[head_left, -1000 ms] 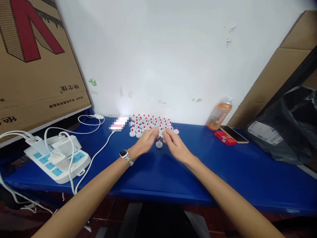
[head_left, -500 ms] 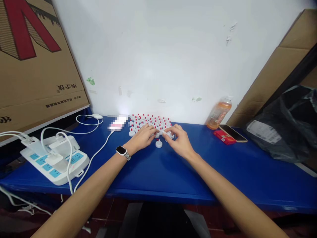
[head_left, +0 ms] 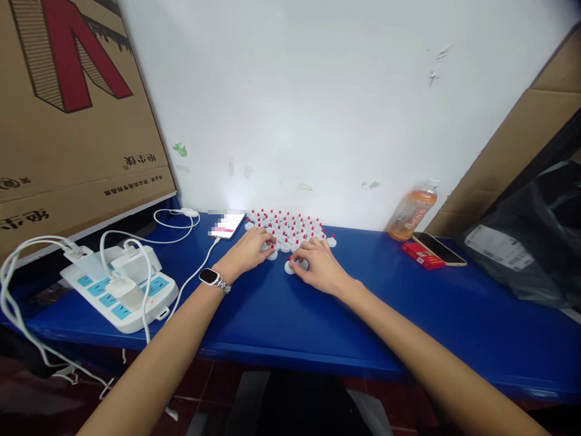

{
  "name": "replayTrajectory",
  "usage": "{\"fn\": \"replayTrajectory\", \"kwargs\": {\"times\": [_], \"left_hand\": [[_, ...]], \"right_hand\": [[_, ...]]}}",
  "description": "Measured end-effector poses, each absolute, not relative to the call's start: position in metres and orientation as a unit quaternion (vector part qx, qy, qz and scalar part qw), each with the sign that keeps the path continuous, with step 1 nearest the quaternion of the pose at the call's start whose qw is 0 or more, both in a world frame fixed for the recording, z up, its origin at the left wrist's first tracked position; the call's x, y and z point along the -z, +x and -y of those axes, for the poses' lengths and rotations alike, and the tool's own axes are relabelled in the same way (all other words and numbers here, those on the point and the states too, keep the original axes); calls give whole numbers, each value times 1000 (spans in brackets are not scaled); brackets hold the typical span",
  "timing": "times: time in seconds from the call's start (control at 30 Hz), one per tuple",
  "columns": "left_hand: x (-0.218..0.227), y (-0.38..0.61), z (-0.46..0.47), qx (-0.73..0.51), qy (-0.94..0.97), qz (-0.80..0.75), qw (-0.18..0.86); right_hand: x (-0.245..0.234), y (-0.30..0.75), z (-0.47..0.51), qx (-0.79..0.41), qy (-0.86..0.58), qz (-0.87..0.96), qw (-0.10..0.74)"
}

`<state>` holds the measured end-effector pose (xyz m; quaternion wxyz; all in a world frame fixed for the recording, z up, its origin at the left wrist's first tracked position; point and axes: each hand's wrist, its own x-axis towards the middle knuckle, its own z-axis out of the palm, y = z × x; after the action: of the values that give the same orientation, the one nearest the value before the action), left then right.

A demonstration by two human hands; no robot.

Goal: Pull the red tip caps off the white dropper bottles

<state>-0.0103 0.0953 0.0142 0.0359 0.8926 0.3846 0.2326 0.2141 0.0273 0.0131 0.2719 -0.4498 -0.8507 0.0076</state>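
Brown cardboard (head_left: 104, 130), upper left, bears upside-down Chinese lettering (head_left: 140, 160); the orange bottle (head_left: 414, 213), right, has illegible print. White round caps (head_left: 285, 247) with red tips crowd mid-frame on the blue bench (head_left: 290, 321) — right hand (head_left: 318, 265), fingers pinching the nearest; left hand (head_left: 247, 249), fingers curled at another — grip unclear.

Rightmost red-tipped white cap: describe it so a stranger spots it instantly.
On the blue table, near the white wall, find the cluster of red-tipped white caps. Look just past the right hand: the target cap sits farther right than all its neighbours.
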Motion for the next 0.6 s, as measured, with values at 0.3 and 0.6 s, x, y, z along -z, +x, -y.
{"fn": "replayTrajectory", "kwargs": {"times": [0.3, 0.6], "left_hand": [[-23, -6, -87, -303, 870, -344, 179], [-26, 35, -62, -362, 860, -282, 223]], "right_hand": [[-16, 217, -21, 44, -489, 805, 332], [-17, 219, -17, -48, -437, 825, 355]]}}
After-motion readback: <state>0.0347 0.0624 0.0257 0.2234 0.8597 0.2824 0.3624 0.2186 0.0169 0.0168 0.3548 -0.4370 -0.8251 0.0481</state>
